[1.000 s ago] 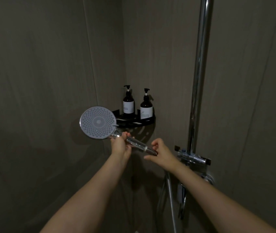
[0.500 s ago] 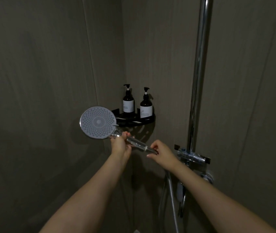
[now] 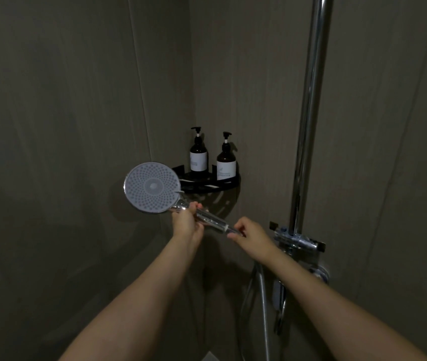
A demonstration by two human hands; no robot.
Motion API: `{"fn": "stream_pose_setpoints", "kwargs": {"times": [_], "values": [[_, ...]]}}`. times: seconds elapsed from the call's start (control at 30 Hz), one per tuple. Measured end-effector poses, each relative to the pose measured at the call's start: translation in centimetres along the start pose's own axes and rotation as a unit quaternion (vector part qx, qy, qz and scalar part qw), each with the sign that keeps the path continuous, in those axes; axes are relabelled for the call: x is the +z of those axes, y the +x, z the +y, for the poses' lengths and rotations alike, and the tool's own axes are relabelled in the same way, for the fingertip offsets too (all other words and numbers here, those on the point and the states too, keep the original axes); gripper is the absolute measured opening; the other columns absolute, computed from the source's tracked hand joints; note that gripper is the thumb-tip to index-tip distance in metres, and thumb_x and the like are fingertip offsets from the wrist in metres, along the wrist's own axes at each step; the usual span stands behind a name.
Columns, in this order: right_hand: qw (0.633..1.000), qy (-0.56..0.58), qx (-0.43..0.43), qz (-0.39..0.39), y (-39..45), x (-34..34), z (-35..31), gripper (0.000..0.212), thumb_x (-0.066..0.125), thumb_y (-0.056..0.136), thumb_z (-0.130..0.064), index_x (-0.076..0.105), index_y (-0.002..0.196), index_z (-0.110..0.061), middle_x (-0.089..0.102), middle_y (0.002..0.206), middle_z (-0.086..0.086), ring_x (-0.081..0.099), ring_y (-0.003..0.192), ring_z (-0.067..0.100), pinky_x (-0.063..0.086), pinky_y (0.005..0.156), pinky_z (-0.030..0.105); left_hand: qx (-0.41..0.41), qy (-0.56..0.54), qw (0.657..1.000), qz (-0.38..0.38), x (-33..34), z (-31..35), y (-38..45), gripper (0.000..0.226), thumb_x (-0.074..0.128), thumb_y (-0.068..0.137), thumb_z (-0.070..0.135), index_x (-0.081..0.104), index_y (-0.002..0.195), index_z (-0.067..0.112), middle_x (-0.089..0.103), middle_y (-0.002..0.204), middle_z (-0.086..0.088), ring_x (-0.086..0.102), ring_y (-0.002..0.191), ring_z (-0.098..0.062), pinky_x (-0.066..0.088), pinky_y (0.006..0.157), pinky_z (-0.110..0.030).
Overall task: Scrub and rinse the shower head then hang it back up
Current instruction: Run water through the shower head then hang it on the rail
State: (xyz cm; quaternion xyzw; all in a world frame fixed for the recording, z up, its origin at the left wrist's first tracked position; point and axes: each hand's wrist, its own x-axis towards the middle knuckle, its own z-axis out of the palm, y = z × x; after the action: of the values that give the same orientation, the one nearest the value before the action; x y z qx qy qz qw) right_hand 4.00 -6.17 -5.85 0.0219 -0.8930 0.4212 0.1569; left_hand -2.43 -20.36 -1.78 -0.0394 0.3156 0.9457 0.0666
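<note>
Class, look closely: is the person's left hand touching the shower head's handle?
Touching. The head view shows the left hand wrapped around the handle of the shower head, just below the round spray face.

Glossy chrome shower head (image 3: pixel 152 187), shiny metal riser pipe (image 3: pixel 308 126), matt black shelf (image 3: pixel 207 187)

2 bare forearms, no sleeves, left hand (image 3: pixel 186 222), right hand (image 3: pixel 251 237)
</note>
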Motion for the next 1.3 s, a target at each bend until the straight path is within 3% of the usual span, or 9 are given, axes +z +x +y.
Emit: {"fn": "stream_pose_setpoints", "kwargs": {"times": [0.13, 0.23, 0.3, 0.47, 0.67, 0.83, 1.0, 1.13, 1.3], "values": [[0.999, 0.010, 0.025, -0.024, 0.1, 0.1, -0.2, 0.021, 0.043, 0.096, -0.029, 0.056, 0.084, -0.018, 0.052, 0.071, -0.006, 0.050, 0.067, 0.008, 0.038, 0.059, 0.020, 0.001, 0.016, 1.000, -0.002, 0.1, 0.0, 0.1, 0.023, 0.039, 0.093, -0.006, 0.044, 0.103, 0.014, 0.050, 0.079, -0.003, 0.051, 0.067, -0.011, 0.052, 0.053, -0.026], [0.998, 0.060, 0.019, -0.022, -0.2, 0.1, -0.1, 0.011, 0.059, 0.088, -0.027, 0.052, 0.092, -0.020, 0.053, 0.081, -0.006, 0.053, 0.076, 0.009, 0.041, 0.063, 0.018, -0.001, 0.015, 1.000, 0.001, 0.0, 0.0, 0.3, 0.025, 0.040, 0.093, -0.006, 0.043, 0.108, 0.013, 0.051, 0.079, -0.003, 0.052, 0.067, -0.010, 0.050, 0.051, -0.024], [0.997, 0.071, 0.011, -0.008, -0.2, 0.0, 0.0, 0.024, 0.068, 0.080, -0.022, 0.049, 0.095, -0.020, 0.052, 0.084, -0.008, 0.054, 0.080, 0.010, 0.041, 0.065, 0.016, 0.000, 0.007, 1.000, -0.002, 0.0, 0.0, 0.3, 0.029, 0.039, 0.093, -0.006, 0.042, 0.111, 0.016, 0.051, 0.078, -0.002, 0.052, 0.066, -0.010, 0.049, 0.056, -0.026], [1.000, 0.002, -0.002, 0.006, 0.1, 0.2, -0.1, 0.013, 0.056, 0.089, -0.025, 0.052, 0.077, -0.024, 0.050, 0.067, -0.009, 0.046, 0.061, 0.002, 0.034, 0.054, 0.014, -0.007, 0.001, 1.000, -0.002, -0.3, 0.1, 0.3, 0.024, 0.040, 0.093, -0.005, 0.044, 0.108, 0.013, 0.052, 0.080, -0.003, 0.053, 0.068, -0.010, 0.050, 0.059, -0.028], [0.998, 0.059, 0.012, -0.004, 0.0, 0.1, 0.0, 0.021, 0.068, 0.080, -0.020, 0.050, 0.090, -0.023, 0.054, 0.083, -0.009, 0.053, 0.075, 0.004, 0.039, 0.062, 0.015, -0.009, -0.012, 1.000, -0.005, -0.4, 0.1, 0.2, 0.032, 0.040, 0.092, -0.005, 0.041, 0.118, 0.014, 0.050, 0.082, -0.003, 0.051, 0.070, -0.011, 0.050, 0.069, -0.031], [1.000, -0.004, 0.001, 0.001, 0.1, 0.2, 0.0, 0.008, 0.057, 0.089, -0.023, 0.056, 0.082, -0.020, 0.050, 0.069, -0.009, 0.046, 0.063, 0.002, 0.034, 0.056, 0.015, -0.014, -0.014, 1.000, 0.000, -0.3, 0.0, 0.3, 0.040, 0.039, 0.093, -0.005, 0.041, 0.126, 0.017, 0.050, 0.080, -0.003, 0.050, 0.070, -0.011, 0.050, 0.075, -0.034], [0.997, 0.069, 0.018, -0.016, -0.2, 0.2, -0.2, 0.019, 0.065, 0.083, -0.019, 0.050, 0.094, -0.023, 0.054, 0.085, -0.009, 0.056, 0.082, 0.008, 0.042, 0.066, 0.015, -0.022, -0.005, 1.000, -0.004, -0.7, 0.1, 0.2, 0.049, 0.042, 0.092, -0.003, 0.036, 0.140, 0.008, 0.053, 0.086, -0.004, 0.053, 0.073, -0.012, 0.051, 0.066, -0.031], [1.000, 0.006, 0.016, 0.000, -0.2, 0.1, -0.5, 0.007, 0.057, 0.089, -0.022, 0.058, 0.092, -0.015, 0.056, 0.081, -0.004, 0.054, 0.077, 0.010, 0.040, 0.063, 0.015, -0.033, -0.010, 0.999, -0.001, -0.9, 0.2, 0.2, 0.048, 0.044, 0.092, -0.002, 0.039, 0.138, 0.009, 0.055, 0.089, -0.004, 0.056, 0.077, -0.012, 0.050, 0.062, -0.029], [0.998, 0.046, 0.030, -0.013, -0.5, 0.1, -0.9, 0.020, 0.057, 0.089, -0.020, 0.059, 0.101, -0.004, 0.057, 0.085, 0.003, 0.054, 0.080, 0.014, 0.043, 0.069, 0.023, -0.020, 0.007, 1.000, 0.004, -0.7, 0.1, 0.4, 0.050, 0.042, 0.093, -0.003, 0.035, 0.141, 0.008, 0.053, 0.081, -0.002, 0.054, 0.071, -0.011, 0.050, 0.059, -0.029]]}}
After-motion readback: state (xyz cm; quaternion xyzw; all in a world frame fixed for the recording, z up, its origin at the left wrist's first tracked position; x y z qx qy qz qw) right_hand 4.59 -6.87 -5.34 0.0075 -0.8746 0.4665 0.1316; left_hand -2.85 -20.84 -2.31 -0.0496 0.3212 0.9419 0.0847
